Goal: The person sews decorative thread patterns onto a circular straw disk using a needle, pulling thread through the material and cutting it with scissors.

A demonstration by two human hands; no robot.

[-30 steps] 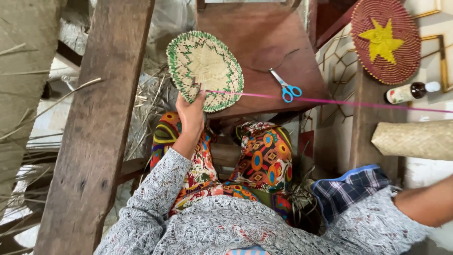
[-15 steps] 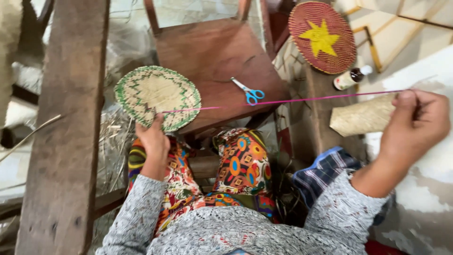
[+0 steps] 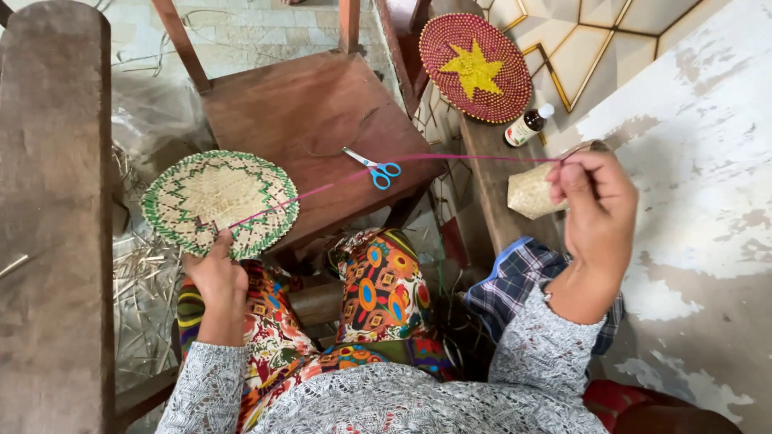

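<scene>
Two hands, one stitch: pink strand pulled taut across the lap.
L hand (image 3: 215, 277) pinches the lower rim of the round green-edged woven mat (image 3: 219, 201), held just beside the wooden chair seat (image 3: 305, 120); R hand (image 3: 597, 210) is closed on the far end of the pink strand (image 3: 418, 161), drawn out well to the right, w/ the line passing over the blue scissors (image 3: 375, 168). Judging by the tight line, the step in hand is the pull-through; next move likely calls for steady tension w/o tilting the mat. Red star mat (image 3: 475, 67), small bottle (image 3: 528, 124) sit beyond.
</scene>
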